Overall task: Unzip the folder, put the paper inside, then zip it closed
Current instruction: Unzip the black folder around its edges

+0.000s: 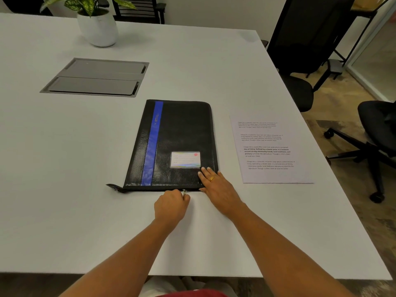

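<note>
A black zip folder (180, 133) with a blue stripe and a clear card pocket lies flat and closed on the white table (64, 189). A printed sheet of paper (270, 151) lies to its right, apart from it. My left hand (171, 205) pinches the small metal zipper pull (184, 191) at the folder's near edge, right of the middle. My right hand (218, 187) lies flat with fingers spread on the folder's near right corner, pressing it down. A loose zipper tail sticks out at the near left corner.
A grey recessed cable hatch (96, 77) is set into the table behind the folder on the left. A potted plant in a white pot (98, 28) stands at the back. Black office chairs (300, 61) stand past the table's right edge.
</note>
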A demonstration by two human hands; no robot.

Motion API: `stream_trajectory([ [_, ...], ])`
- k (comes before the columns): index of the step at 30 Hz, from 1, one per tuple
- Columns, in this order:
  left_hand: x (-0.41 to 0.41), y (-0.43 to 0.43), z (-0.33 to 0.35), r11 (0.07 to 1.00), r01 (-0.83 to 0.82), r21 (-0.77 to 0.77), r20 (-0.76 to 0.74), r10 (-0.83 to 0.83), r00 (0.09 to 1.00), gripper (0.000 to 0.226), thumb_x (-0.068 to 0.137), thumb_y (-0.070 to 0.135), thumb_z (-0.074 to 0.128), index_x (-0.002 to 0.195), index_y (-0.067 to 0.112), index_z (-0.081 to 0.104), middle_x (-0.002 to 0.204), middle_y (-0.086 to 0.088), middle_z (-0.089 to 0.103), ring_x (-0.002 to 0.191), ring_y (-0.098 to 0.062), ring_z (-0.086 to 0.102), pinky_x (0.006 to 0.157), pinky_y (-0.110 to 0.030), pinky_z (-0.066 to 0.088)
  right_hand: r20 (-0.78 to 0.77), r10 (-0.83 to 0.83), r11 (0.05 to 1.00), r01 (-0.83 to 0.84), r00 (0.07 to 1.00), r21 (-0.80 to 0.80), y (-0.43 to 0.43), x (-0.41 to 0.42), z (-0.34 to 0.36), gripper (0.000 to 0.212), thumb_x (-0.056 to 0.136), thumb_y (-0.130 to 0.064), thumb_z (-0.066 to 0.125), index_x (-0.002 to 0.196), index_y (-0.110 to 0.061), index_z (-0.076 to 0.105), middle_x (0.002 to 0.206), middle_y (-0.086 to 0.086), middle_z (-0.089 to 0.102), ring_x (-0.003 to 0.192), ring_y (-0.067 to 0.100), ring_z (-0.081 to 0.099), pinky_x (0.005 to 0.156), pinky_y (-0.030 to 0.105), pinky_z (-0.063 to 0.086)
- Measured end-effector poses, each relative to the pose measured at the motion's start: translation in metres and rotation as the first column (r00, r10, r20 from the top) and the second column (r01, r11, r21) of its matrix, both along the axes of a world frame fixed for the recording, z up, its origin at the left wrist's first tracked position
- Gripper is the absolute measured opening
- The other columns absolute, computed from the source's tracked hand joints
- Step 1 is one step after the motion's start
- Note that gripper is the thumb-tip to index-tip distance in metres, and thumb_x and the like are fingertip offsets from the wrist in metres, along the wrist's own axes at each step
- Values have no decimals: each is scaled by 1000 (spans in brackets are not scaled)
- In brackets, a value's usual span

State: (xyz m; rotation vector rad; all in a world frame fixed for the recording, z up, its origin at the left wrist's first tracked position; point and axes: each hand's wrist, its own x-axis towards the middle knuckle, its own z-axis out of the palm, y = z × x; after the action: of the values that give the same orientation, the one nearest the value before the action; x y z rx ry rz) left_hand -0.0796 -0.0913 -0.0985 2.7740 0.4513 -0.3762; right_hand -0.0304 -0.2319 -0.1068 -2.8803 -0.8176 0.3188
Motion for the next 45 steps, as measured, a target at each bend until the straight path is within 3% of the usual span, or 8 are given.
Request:
stream_trajectory([
  [5,5,0,3,998,13,62,43,-15,999,45,95,45,39,100,9,65,106,-11,66,99,-29,63,80,-33,48,-7,3,999,-3,1000,-34,2,2,-1,51,101,-29,27,147,-11,13,157,8,14,146,22,11,119,36,9],
  [11,1,-4,-1,983,103,153,56,-113,992,37,100,25,31,101,9,64,108,-10,67,101,-29,63,79,-30,46,-23,-13,1000,12,1000,-25,3,2,-1,52,100,-30,28,146,-10,15,156,10,15,146,23,13,119,38,11],
  [22,-1,-4,-5,996,-68,-56,46,71,996,38,97,29,37,99,3,64,106,-16,65,100,-35,60,80,-37,47,-60,-11,997,7,998,-78,4,4,2,52,101,-30,24,147,-9,12,157,11,12,146,23,12,118,38,13],
  [28,-1,0,-12,981,-131,-145,34,137,990,38,96,31,38,88,3,64,88,-16,71,81,-33,68,78,-37,54,-57,-33,998,30,998,-57,7,1,-3,51,101,-29,26,147,-10,14,156,10,14,145,23,13,118,38,16],
  [45,-2,14,-14,994,-82,-76,48,86,995,41,97,33,36,87,4,63,85,-14,71,79,-30,68,77,-36,54,-59,-43,998,41,997,-49,6,1,-2,51,101,-26,30,147,-13,13,157,7,13,146,21,12,118,35,16],
])
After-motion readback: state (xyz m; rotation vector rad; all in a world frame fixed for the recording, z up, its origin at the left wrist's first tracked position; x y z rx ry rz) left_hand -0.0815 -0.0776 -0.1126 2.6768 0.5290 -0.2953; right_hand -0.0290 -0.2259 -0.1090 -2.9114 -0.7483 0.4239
